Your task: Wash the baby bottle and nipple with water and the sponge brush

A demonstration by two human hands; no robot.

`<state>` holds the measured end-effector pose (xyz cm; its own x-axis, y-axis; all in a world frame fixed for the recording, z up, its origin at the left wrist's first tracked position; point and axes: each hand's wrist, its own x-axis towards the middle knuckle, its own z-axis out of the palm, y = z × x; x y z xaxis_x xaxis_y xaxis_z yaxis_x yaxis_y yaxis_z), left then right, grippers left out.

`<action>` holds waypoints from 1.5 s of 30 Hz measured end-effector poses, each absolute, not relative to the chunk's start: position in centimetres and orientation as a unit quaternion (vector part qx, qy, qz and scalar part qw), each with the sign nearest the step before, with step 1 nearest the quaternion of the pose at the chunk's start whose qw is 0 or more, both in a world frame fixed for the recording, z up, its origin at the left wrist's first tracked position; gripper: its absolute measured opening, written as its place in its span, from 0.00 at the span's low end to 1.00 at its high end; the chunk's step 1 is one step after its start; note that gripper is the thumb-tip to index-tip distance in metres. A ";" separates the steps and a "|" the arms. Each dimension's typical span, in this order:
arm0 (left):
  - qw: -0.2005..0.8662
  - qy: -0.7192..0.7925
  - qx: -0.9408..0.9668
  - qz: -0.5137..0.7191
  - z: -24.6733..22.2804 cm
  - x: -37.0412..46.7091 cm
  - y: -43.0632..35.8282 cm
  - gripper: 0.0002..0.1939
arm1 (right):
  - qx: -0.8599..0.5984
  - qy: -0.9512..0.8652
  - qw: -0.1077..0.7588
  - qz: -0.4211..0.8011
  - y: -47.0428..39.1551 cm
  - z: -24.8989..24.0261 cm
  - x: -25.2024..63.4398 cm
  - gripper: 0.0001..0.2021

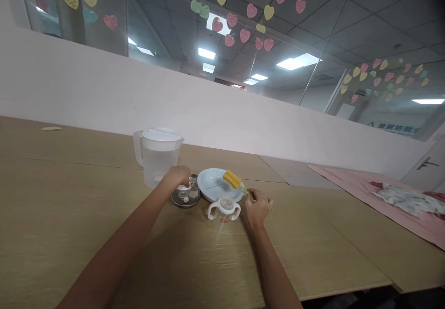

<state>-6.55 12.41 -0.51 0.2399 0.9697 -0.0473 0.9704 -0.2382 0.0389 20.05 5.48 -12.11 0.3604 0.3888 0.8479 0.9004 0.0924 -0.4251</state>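
Note:
My right hand (257, 207) is closed round the thin green handle of a bottle brush with a yellow sponge head (232, 179). The sponge is over the right side of a white bowl (212, 193). In front of the bowl, a clear baby bottle (224, 216) with two white handles stands upright and uncapped on the table. My left hand (178, 177) reaches into a round metal dish (179, 202), fingers pinched on a white bottle cap (183, 188). Beside that cap lies a thin straw-like piece with a small round white end (186, 199).
A clear plastic pitcher (162, 160) with a lid, holding clear liquid, stands behind my left hand. A pink cloth (368, 193) with patterned fabric (410, 199) lies at the right. A low white wall (208, 114) runs along the back of the wooden table (86, 198).

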 end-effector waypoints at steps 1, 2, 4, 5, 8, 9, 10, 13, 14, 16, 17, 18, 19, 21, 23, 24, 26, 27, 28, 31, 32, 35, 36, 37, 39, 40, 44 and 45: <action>0.031 0.618 0.786 -0.014 -0.6 -6.5 12.4 0.15 | -0.631 -0.513 0.532 -0.238 5.5 -12.1 20.0 0.13; 0.031 0.619 0.785 -0.021 -0.6 -6.4 12.5 0.17 | -0.632 -0.513 0.531 -0.235 5.4 -12.0 20.0 0.13; 0.033 0.619 0.783 -0.038 -0.7 -6.3 12.5 0.19 | -0.637 -0.511 0.529 -0.230 5.4 -12.0 20.0 0.13; 0.033 0.619 0.783 -0.047 -0.7 -6.2 12.5 0.19 | -0.640 -0.510 0.529 -0.227 5.4 -11.9 20.0 0.14; 0.034 0.618 0.782 -0.072 -0.4 -6.1 12.3 0.19 | -0.646 -0.507 0.526 -0.221 5.4 -11.9 20.0 0.14; 0.034 0.617 0.782 -0.078 -0.3 -6.1 12.2 0.18 | -0.647 -0.507 0.525 -0.219 5.4 -11.9 20.0 0.14; 0.033 0.616 0.783 -0.083 -0.2 -6.1 12.1 0.17 | -0.649 -0.506 0.524 -0.218 5.4 -12.0 20.1 0.14; 0.026 0.615 0.783 -0.091 0.0 -6.0 11.8 0.16 | -0.652 -0.506 0.523 -0.213 5.4 -12.0 20.1 0.15; 0.023 0.615 0.783 -0.091 0.0 -6.0 11.8 0.17 | -0.651 -0.507 0.524 -0.211 5.3 -12.0 20.1 0.15; 0.019 0.616 0.782 -0.091 -0.1 -5.9 11.7 0.18 | -0.647 -0.509 0.528 -0.209 5.3 -12.0 20.1 0.15; 0.017 0.617 0.781 -0.091 -0.2 -5.9 11.7 0.18 | -0.646 -0.509 0.530 -0.208 5.3 -12.0 20.1 0.15; 0.016 0.618 0.781 -0.093 -0.3 -5.9 11.8 0.18 | -0.645 -0.509 0.531 -0.207 5.3 -12.0 20.0 0.15; 0.016 0.618 0.780 -0.094 -0.4 -5.9 11.8 0.18 | -0.645 -0.508 0.532 -0.207 5.3 -11.9 20.0 0.15; 0.015 0.618 0.780 -0.099 -0.6 -6.1 11.9 0.17 | -0.647 -0.507 0.531 -0.206 5.3 -12.0 20.0 0.15; 0.014 0.616 0.781 -0.100 -0.6 -6.2 12.0 0.16 | -0.650 -0.506 0.529 -0.206 5.3 -12.0 20.1 0.15; 0.013 0.615 0.782 -0.099 -0.6 -6.3 12.1 0.15 | -0.651 -0.506 0.527 -0.205 5.3 -12.0 20.1 0.15; 0.010 0.614 0.783 -0.097 -0.4 -6.4 12.1 0.14 | -0.656 -0.506 0.523 -0.201 5.4 -12.0 20.1 0.15; 0.009 0.613 0.784 -0.097 -0.3 -6.5 12.0 0.14 | -0.658 -0.505 0.522 -0.200 5.4 -12.0 20.1 0.15; 0.008 0.613 0.784 -0.096 -0.2 -6.5 12.0 0.14 | -0.660 -0.503 0.521 -0.199 5.4 -12.0 20.2 0.15; 0.006 0.615 0.783 -0.095 0.0 -6.7 11.9 0.13 | -0.663 -0.499 0.522 -0.198 5.4 -12.0 20.2 0.15; 0.005 0.615 0.783 -0.095 0.0 -6.7 11.9 0.12 | -0.663 -0.499 0.522 -0.198 5.4 -12.0 20.2 0.15; 0.005 0.616 0.782 -0.096 -0.1 -6.6 11.9 0.12 | -0.664 -0.501 0.519 -0.198 5.3 -11.9 20.1 0.15; 0.006 0.616 0.782 -0.097 -0.1 -6.5 11.9 0.12 | -0.664 -0.502 0.518 -0.198 5.3 -11.9 20.1 0.15; 0.006 0.616 0.782 -0.097 -0.2 -6.5 11.9 0.12 | -0.664 -0.502 0.517 -0.199 5.3 -11.9 20.1 0.15; 0.005 0.617 0.781 -0.098 -0.3 -6.4 11.9 0.12 | -0.665 -0.500 0.518 -0.200 5.3 -11.8 20.1 0.15; 0.005 0.618 0.780 -0.097 -0.3 -6.4 12.0 0.12 | -0.664 -0.499 0.519 -0.201 5.3 -11.8 20.1 0.15; 0.000 0.619 0.780 -0.090 -0.4 -6.4 12.1 0.13 | -0.663 -0.500 0.519 -0.201 5.3 -11.8 20.1 0.15; -0.001 0.619 0.780 -0.089 -0.5 -6.4 12.2 0.13 | -0.662 -0.501 0.520 -0.201 5.3 -11.8 20.1 0.15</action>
<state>-6.44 12.19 -0.45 0.2184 0.9662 -0.1373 0.9659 -0.2340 -0.1108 20.09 5.25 -11.76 0.4179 0.4545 0.7867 0.8721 0.0419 -0.4875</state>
